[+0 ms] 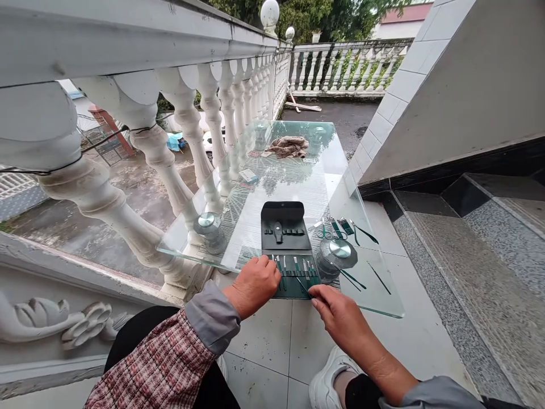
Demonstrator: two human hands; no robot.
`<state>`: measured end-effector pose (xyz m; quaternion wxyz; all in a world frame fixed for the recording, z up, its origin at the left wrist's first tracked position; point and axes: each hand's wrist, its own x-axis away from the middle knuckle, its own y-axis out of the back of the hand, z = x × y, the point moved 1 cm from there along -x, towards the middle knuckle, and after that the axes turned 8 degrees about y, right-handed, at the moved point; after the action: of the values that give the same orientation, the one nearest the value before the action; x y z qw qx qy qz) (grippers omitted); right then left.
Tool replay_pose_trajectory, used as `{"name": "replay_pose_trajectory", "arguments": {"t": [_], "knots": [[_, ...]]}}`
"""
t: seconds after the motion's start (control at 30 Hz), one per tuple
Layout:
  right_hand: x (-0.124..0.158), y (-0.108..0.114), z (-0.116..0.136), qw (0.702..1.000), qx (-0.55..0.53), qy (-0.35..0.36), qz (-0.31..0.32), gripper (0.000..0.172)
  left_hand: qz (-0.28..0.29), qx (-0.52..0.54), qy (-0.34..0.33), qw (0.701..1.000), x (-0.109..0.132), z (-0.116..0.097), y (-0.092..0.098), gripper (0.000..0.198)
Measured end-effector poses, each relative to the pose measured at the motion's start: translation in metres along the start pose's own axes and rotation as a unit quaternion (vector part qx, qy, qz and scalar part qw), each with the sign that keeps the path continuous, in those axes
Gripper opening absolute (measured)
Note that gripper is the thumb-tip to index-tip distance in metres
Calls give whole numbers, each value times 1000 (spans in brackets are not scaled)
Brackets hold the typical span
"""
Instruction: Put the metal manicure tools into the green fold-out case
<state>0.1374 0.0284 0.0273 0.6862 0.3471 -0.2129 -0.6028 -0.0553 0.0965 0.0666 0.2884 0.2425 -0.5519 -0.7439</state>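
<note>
A black manicure case [286, 242] lies unfolded on the glass table. Its near flap carries a row of slim green-handled tools [295, 264] tucked under loops. My left hand [255, 284] is closed at the left edge of this flap, fingertips partly hidden. Between the thumb and fingers of my right hand [336, 312] is a thin manicure tool [303, 285], its tip pointing up and left over the flap. In the upper half of the case sits a dark piece with a rounded end [278, 232]. Tweezers [351, 277] and another slim tool [378, 277] lie to the right.
Small scissors [324, 232], nail clippers [336, 228] and nippers [364, 232] lie beyond a round metal-topped table support [340, 249]. A crumpled brown cloth [287, 147] rests at the far end of the glass table [293, 182]. A white balustrade [183, 113] runs left; steps [460, 255] rise right.
</note>
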Motion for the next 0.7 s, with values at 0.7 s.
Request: {"name": "replay_pose_trajectory", "arguments": {"t": [0.7], "knots": [[-11, -10, 17, 999, 2, 31, -18, 21, 6, 16, -7, 1000, -1, -1, -7, 12]]}}
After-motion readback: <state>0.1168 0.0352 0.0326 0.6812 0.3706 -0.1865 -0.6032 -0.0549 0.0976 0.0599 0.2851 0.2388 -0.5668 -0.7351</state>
